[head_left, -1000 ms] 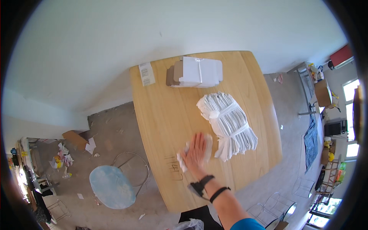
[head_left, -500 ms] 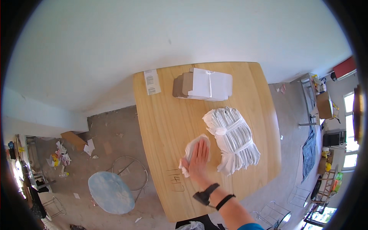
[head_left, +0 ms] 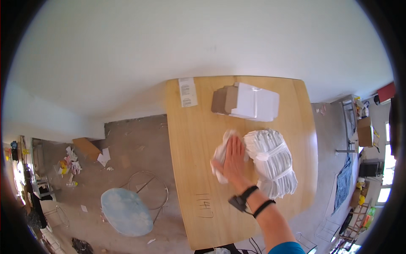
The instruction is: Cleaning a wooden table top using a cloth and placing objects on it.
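My right hand (head_left: 234, 158) lies palm down over a crumpled white cloth (head_left: 220, 155) on the wooden table (head_left: 190, 169). Its fingers are straight and close together, pressed on the cloth, with the thumb at the cloth's left edge. What the fingertips do underneath is hidden. Just to the right, a thick bundle of folded white cloths (head_left: 275, 163) is bound with two white bands. Farther back stands a tied stack of flat white and brown cartons (head_left: 258, 101). My left hand is out of view.
A printed paper slip (head_left: 187, 92) lies at the far left corner of the table, which meets a pale wall (head_left: 203, 38). Dark handwriting marks the near left tabletop. A blue round stool (head_left: 127, 211) stands on the littered floor at left. Cluttered shelving (head_left: 351, 118) lines the right.
My right hand and the white cloth have moved away from me across the tabletop. The view has shifted, and the cloth bundle and carton stack keep their places on the table.
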Motion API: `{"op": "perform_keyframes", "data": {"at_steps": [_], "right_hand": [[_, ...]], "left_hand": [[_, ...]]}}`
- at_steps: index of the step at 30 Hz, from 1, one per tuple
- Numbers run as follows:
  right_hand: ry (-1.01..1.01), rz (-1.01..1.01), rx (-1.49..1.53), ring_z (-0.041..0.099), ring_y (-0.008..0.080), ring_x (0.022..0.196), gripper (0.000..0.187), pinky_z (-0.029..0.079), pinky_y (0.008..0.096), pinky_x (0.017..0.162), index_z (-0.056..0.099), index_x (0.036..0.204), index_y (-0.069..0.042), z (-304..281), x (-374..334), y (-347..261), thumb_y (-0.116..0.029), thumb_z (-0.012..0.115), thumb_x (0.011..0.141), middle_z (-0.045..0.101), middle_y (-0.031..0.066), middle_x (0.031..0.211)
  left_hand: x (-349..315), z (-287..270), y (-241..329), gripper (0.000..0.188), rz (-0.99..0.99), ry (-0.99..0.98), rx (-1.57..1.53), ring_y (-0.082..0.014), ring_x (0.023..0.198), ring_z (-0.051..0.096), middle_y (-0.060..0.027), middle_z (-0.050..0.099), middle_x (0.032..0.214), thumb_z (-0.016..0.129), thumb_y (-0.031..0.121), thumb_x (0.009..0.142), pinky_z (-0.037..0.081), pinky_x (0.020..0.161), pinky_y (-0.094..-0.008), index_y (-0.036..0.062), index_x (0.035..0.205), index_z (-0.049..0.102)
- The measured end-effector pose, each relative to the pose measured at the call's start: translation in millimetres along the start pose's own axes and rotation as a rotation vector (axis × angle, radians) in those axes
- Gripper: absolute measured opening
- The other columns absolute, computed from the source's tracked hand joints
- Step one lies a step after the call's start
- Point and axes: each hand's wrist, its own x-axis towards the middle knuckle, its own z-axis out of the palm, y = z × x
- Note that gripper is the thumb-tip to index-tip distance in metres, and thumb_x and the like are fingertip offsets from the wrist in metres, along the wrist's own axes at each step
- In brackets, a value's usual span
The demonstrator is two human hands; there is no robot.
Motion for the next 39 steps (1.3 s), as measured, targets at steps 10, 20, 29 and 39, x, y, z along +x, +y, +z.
{"op": "perform_keyframes", "data": {"at_steps": [10,20,29,39], "right_hand": [[-0.173,-0.37,0.102,0.027,0.0348,0.133,0.089,0.018,0.0453,0.111,0.031,0.136,0.005,13,33,-48,-0.047,0.065,0.072,0.031,0.0206,0.143],[-0.19,-0.503,0.136,0.022,0.031,0.137,0.087,0.015,0.0428,0.112,0.03,0.137,0.005,27,93,-95,-0.049,0.06,0.076,0.026,0.0196,0.146],[0.229,-0.224,-0.049,0.022,0.0308,0.136,0.085,0.016,0.0411,0.112,0.027,0.138,0.006,46,260,-91,-0.05,0.057,0.082,0.026,0.0208,0.146],[-0.056,-0.344,0.11,0.021,0.0314,0.137,0.083,0.015,0.0438,0.112,0.032,0.137,0.002,49,46,-101,-0.045,0.062,0.076,0.025,0.0175,0.148]], "left_hand": [[-14,14,-31,0.034,0.235,0.261,0.352,-0.0194,0.046,0.045,-0.0116,0.054,0.059,0.058,0.019,0.088,0.039,0.045,-0.034,0.0045,0.119,0.055],[-18,27,-31,0.036,-0.14,0.142,0.058,-0.019,0.052,0.048,-0.0104,0.053,0.061,0.059,0.024,0.089,0.041,0.049,-0.0362,0.0049,0.119,0.056],[2,18,-9,0.041,-0.511,-0.11,-0.263,-0.0158,0.057,0.045,-0.0104,0.057,0.073,0.057,0.03,0.089,0.041,0.053,-0.0341,0.0039,0.121,0.055],[-5,36,7,0.04,-0.168,0.056,-0.211,-0.0212,0.065,0.058,-0.0165,0.063,0.084,0.054,0.029,0.091,0.046,0.059,-0.0338,0.0039,0.122,0.053]]}}
